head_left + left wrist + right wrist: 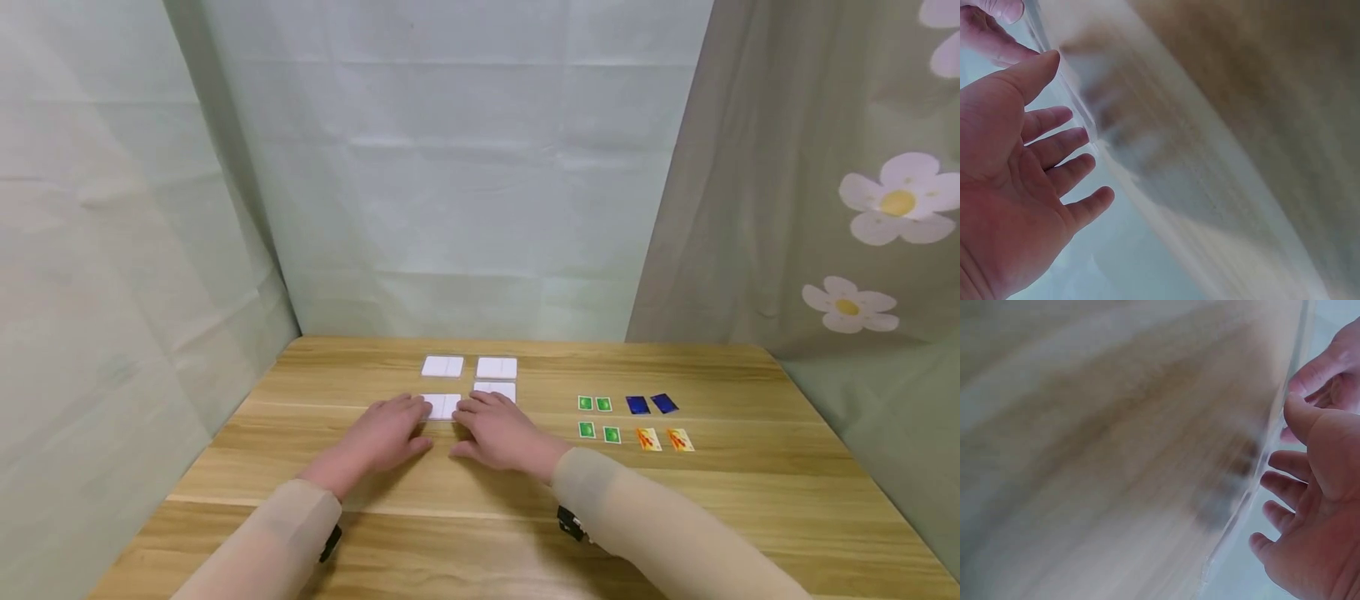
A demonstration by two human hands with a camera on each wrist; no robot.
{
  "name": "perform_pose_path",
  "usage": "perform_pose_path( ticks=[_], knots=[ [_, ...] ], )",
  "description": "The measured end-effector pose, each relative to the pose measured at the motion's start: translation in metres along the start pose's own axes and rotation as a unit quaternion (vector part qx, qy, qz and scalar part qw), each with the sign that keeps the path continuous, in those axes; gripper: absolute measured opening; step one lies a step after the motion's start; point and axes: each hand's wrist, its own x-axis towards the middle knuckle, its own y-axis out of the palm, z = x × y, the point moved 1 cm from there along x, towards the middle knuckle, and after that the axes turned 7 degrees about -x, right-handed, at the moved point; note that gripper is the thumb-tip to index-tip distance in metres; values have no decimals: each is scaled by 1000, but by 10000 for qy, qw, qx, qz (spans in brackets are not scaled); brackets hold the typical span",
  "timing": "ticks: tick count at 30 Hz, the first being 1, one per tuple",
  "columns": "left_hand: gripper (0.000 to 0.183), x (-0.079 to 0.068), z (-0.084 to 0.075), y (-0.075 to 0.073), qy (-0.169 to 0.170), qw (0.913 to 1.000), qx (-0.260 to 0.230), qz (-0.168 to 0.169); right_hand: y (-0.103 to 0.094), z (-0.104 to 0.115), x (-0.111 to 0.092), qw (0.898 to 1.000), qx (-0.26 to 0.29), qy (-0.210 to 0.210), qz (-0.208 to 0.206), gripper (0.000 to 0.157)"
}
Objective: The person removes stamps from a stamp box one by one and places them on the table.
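Both hands reach in over a wooden table and lie either side of a white card (441, 407) with a line down its middle. My left hand (386, 435) has its fingertips right at the card's left end, fingers extended and spread in the left wrist view. My right hand (501, 431) meets the right end with its fingertips, its thumb pointing towards the left hand. Part of the card's ends is hidden under the fingers. Another white card (495, 388) lies just beyond the right fingers, partly covered. Behind are a back-left white card (442, 366) and a back-right white card (497, 367).
To the right lie several small green cards (587, 430), two dark blue cards (637, 405) and two orange-yellow cards (648, 439). The wooden table (450, 542) ends at a pale curtain (465, 208) behind; a flowered grey curtain (735, 208) hangs at right.
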Motion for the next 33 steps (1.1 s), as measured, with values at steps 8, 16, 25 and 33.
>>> perform_pose_path(
  ticks=[8,16,25,33],
  knots=[
    [58,14,8,0,-232,9995,-165,94,-1,-3,11,9997,74,205,109,64],
    [59,22,9,-1,-247,9995,-169,98,0,-6,17,9993,63,318,183,63],
    [57,25,6,-2,-148,9997,-197,18,5,-8,19,9990,88,420,160,65],
    [61,16,-5,-1,-187,9996,-56,-181,1,-10,2,9972,312,626,-253,70]
  ],
)
